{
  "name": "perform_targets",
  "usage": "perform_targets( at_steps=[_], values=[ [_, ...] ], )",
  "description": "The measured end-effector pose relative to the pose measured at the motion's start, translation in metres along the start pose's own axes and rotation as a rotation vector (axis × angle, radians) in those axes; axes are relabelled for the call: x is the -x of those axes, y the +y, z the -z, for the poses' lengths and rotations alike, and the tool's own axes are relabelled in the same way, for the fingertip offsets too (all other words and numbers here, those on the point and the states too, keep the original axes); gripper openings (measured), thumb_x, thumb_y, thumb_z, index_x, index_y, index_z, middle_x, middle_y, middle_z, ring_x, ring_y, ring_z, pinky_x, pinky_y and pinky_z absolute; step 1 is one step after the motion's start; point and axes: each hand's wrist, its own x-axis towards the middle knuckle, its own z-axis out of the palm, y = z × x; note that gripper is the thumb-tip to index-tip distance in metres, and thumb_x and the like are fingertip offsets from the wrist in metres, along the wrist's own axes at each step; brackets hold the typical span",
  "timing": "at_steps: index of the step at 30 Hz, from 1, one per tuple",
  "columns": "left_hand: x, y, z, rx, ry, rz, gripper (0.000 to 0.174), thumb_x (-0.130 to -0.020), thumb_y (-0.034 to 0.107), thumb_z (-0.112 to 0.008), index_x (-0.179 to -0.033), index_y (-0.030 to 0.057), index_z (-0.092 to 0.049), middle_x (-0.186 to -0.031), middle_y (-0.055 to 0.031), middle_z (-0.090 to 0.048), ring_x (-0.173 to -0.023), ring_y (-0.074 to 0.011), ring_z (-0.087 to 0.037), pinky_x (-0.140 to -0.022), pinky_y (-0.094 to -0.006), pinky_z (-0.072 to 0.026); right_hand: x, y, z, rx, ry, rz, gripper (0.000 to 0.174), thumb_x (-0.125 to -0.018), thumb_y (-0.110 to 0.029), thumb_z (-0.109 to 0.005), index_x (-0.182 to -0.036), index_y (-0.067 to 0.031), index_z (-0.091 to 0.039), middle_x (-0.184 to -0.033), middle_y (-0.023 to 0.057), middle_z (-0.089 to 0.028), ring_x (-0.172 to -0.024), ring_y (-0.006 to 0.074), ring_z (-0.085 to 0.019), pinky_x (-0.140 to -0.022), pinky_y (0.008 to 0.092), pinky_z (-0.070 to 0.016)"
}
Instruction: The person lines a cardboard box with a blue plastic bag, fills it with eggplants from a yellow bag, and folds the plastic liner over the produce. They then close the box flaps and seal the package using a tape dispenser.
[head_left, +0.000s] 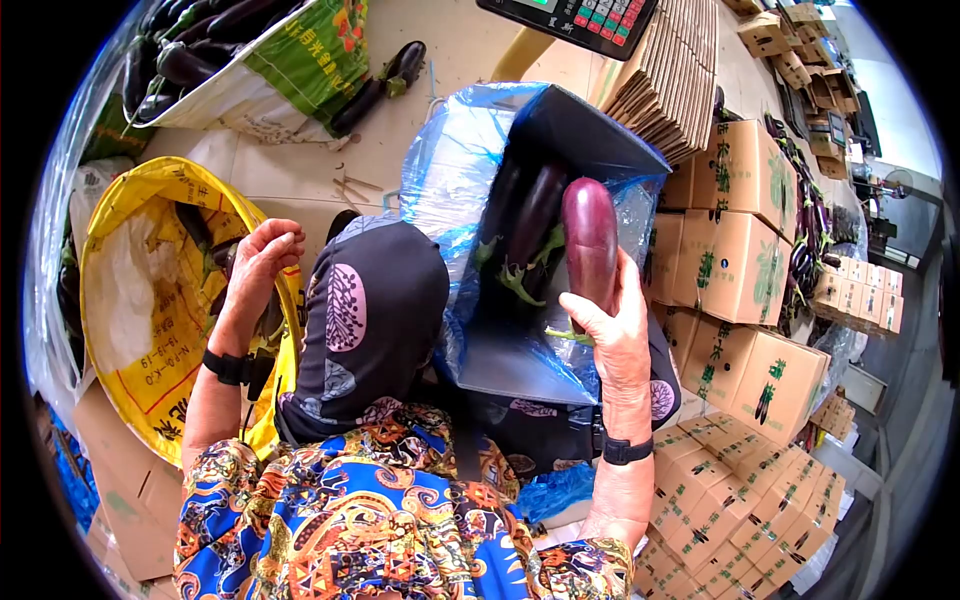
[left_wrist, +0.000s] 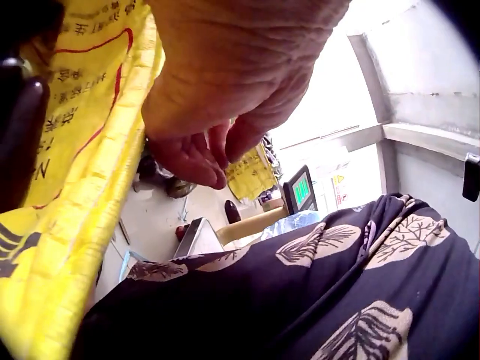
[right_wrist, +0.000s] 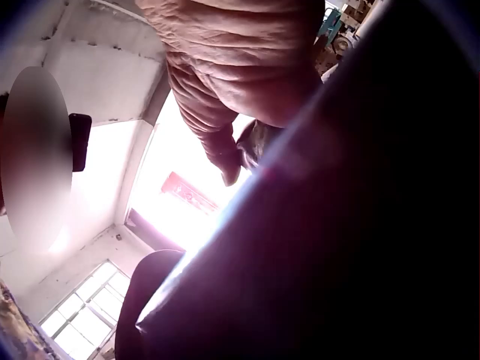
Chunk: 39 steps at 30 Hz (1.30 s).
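Observation:
In the head view my right hand (head_left: 618, 325) grips a glossy purple eggplant (head_left: 590, 240) near its stem end, over the right side of a box (head_left: 520, 370) lined with blue plastic. Darker eggplants (head_left: 537, 215) with green stems lie in that box. My left hand (head_left: 262, 262), its fingers curled with nothing visible in them, is above the right rim of a yellow sack (head_left: 100, 290) holding some eggplants. The left wrist view shows the left hand (left_wrist: 225, 97) beside the yellow sack (left_wrist: 97, 172). In the right wrist view the right hand (right_wrist: 232, 82) partly hides a dark thing.
A scale (head_left: 570, 18) stands beyond the box, beside a stack of flat cardboard (head_left: 665, 80). Packed cartons (head_left: 740, 240) are piled on the right. At the upper left is a bag (head_left: 310, 70) of eggplants, with loose eggplants (head_left: 380, 90) on the floor next to it.

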Motion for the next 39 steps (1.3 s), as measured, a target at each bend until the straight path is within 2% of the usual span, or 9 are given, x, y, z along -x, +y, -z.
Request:
perform_targets(
  at_steps=[5,7,12,13,14,17,23,29,39],
  values=[
    [0.000,0.000,0.001,-0.027,-0.020,-0.027,0.018,-0.097,0.017,-0.061,-0.108,0.0037,-0.064,-0.100,-0.0032,-0.066,-0.088,-0.0095,-0.062,-0.080,-0.0221,-0.0500,0.001,0.003,-0.008,-0.095,-0.030,-0.152,0.063,-0.080,-0.012,-0.077,-0.134,-0.0022,-0.047,-0.099,0.0028,-0.062,-0.073,0.0086,-0.057,-0.062,0.0218,-0.0474],
    [0.000,0.002,-0.003,-0.070,0.001,-0.008,0.016,-0.095,0.017,-0.061,-0.106,0.0056,-0.063,-0.097,-0.0015,-0.062,-0.087,-0.0091,-0.060,-0.079,-0.0215,-0.0489,0.006,0.008,0.000,-0.221,-0.036,-0.236,0.056,-0.083,-0.010,-0.073,-0.133,0.0007,-0.050,-0.113,0.0081,-0.062,-0.093,0.0143,-0.063,-0.076,0.0274,-0.0538],
    [-0.012,-0.005,0.003,-0.095,-0.058,-0.001,0.016,-0.096,0.017,-0.060,-0.106,0.0056,-0.063,-0.096,-0.0006,-0.063,-0.085,-0.0062,-0.059,-0.078,-0.0193,-0.0485,0.003,-0.025,0.085,-0.497,0.194,0.044,0.028,-0.091,-0.019,-0.063,-0.113,-0.0024,-0.057,-0.100,0.0146,-0.066,-0.080,0.0179,-0.064,-0.071,0.0292,-0.0554],
    [-0.013,-0.004,0.002,-0.095,-0.073,-0.004,0.016,-0.096,0.017,-0.060,-0.106,0.0055,-0.063,-0.096,-0.0007,-0.063,-0.085,-0.0059,-0.059,-0.077,-0.0191,-0.0484,-0.003,-0.047,0.115,-0.857,0.305,0.080,0.031,-0.098,-0.026,-0.056,-0.114,-0.0006,-0.057,-0.102,0.0155,-0.065,-0.083,0.0193,-0.065,-0.076,0.0302,-0.0576],
    [-0.014,-0.005,0.002,-0.094,-0.085,-0.005,0.016,-0.096,0.017,-0.059,-0.106,0.0054,-0.063,-0.096,-0.0007,-0.063,-0.085,-0.0057,-0.060,-0.077,-0.0189,-0.0484,-0.012,-0.068,0.141,-0.712,0.593,0.341,0.041,-0.101,-0.035,-0.052,-0.118,0.0023,-0.054,-0.107,0.0165,-0.064,-0.090,0.0218,-0.067,-0.081,0.0300,-0.0584],
    [-0.014,-0.005,0.003,-0.059,-0.044,-0.008,0.015,-0.097,0.016,-0.059,-0.106,0.0050,-0.063,-0.096,-0.0005,-0.063,-0.084,-0.0057,-0.059,-0.077,-0.0189,-0.0484,-0.023,-0.092,0.243,-0.777,0.794,0.313,0.063,-0.098,-0.049,-0.053,-0.133,0.0036,-0.046,-0.125,0.0212,-0.059,-0.116,0.0287,-0.058,-0.100,0.0389,-0.0469],
    [0.015,0.009,0.004,-0.019,0.129,-0.102,0.015,-0.095,0.018,-0.061,-0.102,0.0047,-0.065,-0.091,0.0019,-0.059,-0.082,-0.0067,-0.055,-0.075,-0.0219,-0.0468,-0.011,-0.043,0.080,-0.153,0.134,0.083,0.037,-0.098,-0.015,-0.060,-0.131,0.0011,-0.055,-0.114,0.0123,-0.067,-0.096,0.0176,-0.066,-0.081,0.0273,-0.0513],
    [0.058,-0.011,0.106,-0.028,0.489,-0.108,0.018,-0.095,0.011,-0.060,-0.111,0.0033,-0.065,-0.098,-0.0044,-0.068,-0.088,-0.0121,-0.066,-0.078,-0.0267,-0.0552,0.012,-0.036,-0.018,0.200,-0.211,-0.025,0.040,-0.095,-0.014,-0.062,-0.131,0.0012,-0.057,-0.116,0.0131,-0.068,-0.093,0.0170,-0.066,-0.081,0.0272,-0.0497],
    [0.074,-0.169,0.159,-0.448,0.802,0.066,0.029,-0.082,0.013,-0.064,-0.108,0.0008,-0.066,-0.085,-0.0095,-0.070,-0.077,-0.0216,-0.066,-0.071,-0.0335,-0.0531,-0.013,-0.007,-0.031,0.287,-0.200,-0.175,0.034,-0.100,-0.014,-0.058,-0.130,0.0004,-0.057,-0.113,0.0099,-0.067,-0.092,0.0120,-0.064,-0.078,0.0228,-0.0492]
  ],
)
